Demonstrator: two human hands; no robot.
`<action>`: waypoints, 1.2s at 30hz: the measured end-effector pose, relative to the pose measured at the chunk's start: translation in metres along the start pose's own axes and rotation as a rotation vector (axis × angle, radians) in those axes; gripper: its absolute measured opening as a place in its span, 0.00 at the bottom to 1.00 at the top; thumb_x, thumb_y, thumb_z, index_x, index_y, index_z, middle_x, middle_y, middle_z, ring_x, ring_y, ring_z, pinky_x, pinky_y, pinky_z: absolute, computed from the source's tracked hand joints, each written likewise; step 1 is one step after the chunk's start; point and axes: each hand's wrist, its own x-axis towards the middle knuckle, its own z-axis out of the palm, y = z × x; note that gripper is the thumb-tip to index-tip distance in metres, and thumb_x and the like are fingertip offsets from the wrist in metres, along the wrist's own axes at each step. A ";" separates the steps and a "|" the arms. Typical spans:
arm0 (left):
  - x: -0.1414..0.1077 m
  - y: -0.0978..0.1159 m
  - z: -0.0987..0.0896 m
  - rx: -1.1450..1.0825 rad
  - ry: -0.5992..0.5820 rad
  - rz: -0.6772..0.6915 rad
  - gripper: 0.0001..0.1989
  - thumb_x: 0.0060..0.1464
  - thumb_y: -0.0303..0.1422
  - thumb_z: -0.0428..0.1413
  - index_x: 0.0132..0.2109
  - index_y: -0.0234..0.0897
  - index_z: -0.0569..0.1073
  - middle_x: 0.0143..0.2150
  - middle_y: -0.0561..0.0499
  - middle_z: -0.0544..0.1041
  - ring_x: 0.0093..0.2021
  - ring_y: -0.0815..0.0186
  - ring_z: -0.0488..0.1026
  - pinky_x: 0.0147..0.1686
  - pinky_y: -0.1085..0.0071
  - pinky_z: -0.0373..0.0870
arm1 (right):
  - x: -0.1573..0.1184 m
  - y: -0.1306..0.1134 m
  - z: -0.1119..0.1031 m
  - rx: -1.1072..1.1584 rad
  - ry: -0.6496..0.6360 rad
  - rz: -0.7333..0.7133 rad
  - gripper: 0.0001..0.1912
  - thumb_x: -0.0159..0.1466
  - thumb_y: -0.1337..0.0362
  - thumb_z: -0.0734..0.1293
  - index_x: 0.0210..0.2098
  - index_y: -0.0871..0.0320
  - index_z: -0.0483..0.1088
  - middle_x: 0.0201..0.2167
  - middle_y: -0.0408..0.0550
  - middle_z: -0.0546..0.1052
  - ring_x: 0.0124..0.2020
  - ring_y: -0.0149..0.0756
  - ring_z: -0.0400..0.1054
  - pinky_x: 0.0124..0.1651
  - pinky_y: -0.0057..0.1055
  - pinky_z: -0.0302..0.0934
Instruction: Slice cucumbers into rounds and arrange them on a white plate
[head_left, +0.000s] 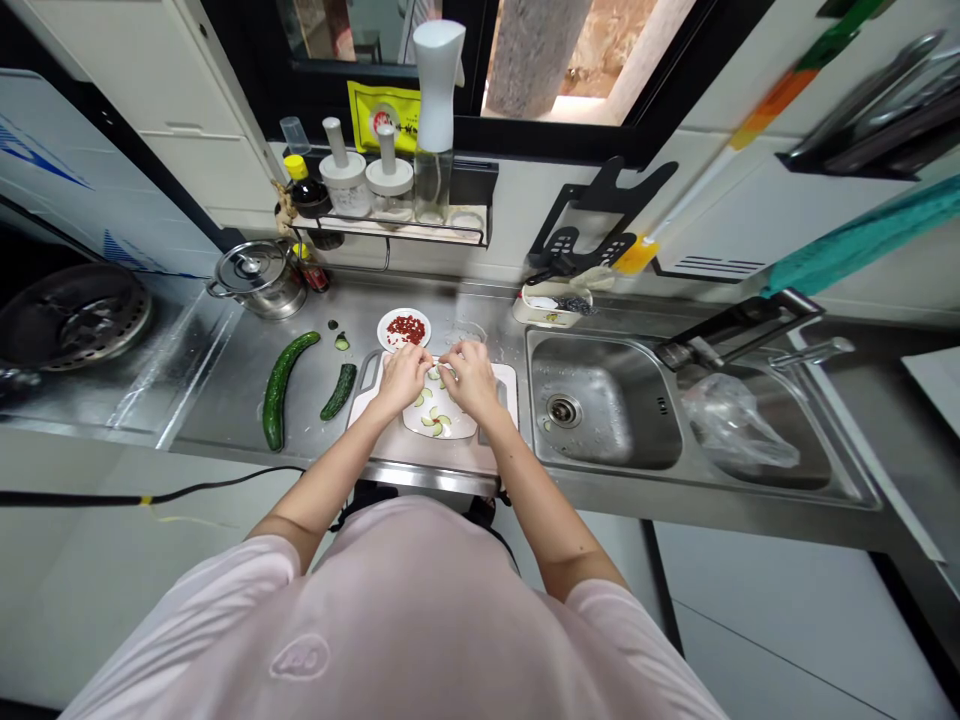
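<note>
My left hand (405,376) and my right hand (468,378) meet over the far part of a white plate (454,408). The fingers of both are bent and pinched close together; whatever small thing they hold is too small to make out. Thin cucumber slices (435,422) lie on the plate in small fan-like groups. Beneath the plate is a light cutting board (386,442) with grey handles. Just beyond my left hand, a small white dish (384,341) holds chopped red pieces (406,328). A clear glass bowl (466,331) sits behind my right hand, partly hidden.
Left of the board lie a whole cucumber (283,388), a cut cucumber piece (339,392) and cucumber ends (342,342). A lidded steel pot (264,282) stands farther left. The sink (622,420) is at the right. A bottle rack (390,228) hangs above the counter.
</note>
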 end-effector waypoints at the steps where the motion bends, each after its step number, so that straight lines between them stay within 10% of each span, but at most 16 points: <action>1: -0.002 0.001 -0.001 0.026 -0.004 0.013 0.05 0.58 0.30 0.49 0.37 0.40 0.69 0.40 0.46 0.71 0.46 0.58 0.67 0.45 0.63 0.58 | 0.000 0.000 0.000 -0.007 -0.007 -0.006 0.10 0.65 0.61 0.61 0.40 0.56 0.73 0.42 0.52 0.67 0.48 0.45 0.53 0.49 0.40 0.54; 21: -0.015 0.004 -0.007 0.096 -0.026 0.091 0.07 0.60 0.31 0.48 0.42 0.40 0.70 0.43 0.47 0.72 0.46 0.60 0.67 0.44 0.64 0.57 | -0.007 -0.007 0.002 -0.042 -0.086 -0.034 0.10 0.66 0.63 0.59 0.37 0.58 0.72 0.42 0.53 0.68 0.48 0.44 0.53 0.47 0.37 0.55; 36: -0.027 -0.067 0.040 -0.202 0.132 -0.226 0.12 0.56 0.30 0.50 0.47 0.40 0.73 0.40 0.50 0.74 0.39 0.65 0.70 0.43 0.69 0.65 | -0.017 0.004 0.036 0.091 -0.077 0.075 0.08 0.65 0.64 0.60 0.35 0.56 0.71 0.39 0.50 0.68 0.45 0.41 0.56 0.47 0.35 0.54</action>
